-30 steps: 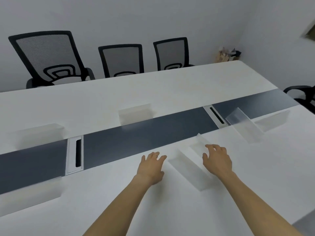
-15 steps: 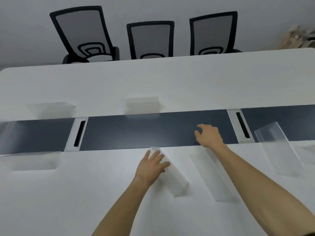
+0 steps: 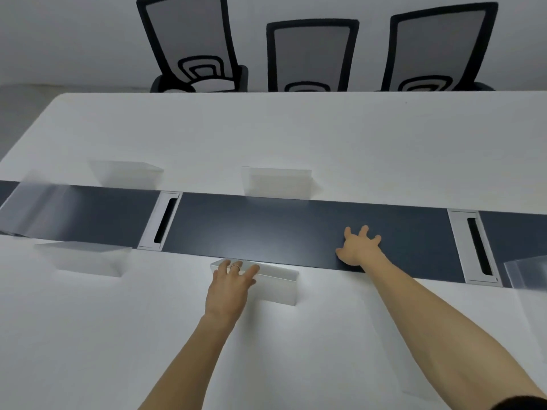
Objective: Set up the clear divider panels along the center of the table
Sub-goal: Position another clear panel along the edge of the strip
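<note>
Clear panel (image 3: 275, 281) under left hand (image 3: 229, 287), white table (image 3: 266, 131)

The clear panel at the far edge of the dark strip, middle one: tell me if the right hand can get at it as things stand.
Probably yes. The right hand is spread on the dark strip, and only bare strip lies between it and that panel.

Cut off and hidden

The right-edge panel (image 3: 529, 273) is cropped; the left hand (image 3: 229, 287) covers part of the near panel (image 3: 275, 284).

panels (image 3: 268, 279) flank strip (image 3: 310, 229) | chairs (image 3: 312, 54) behind table (image 3: 296, 128)
</note>
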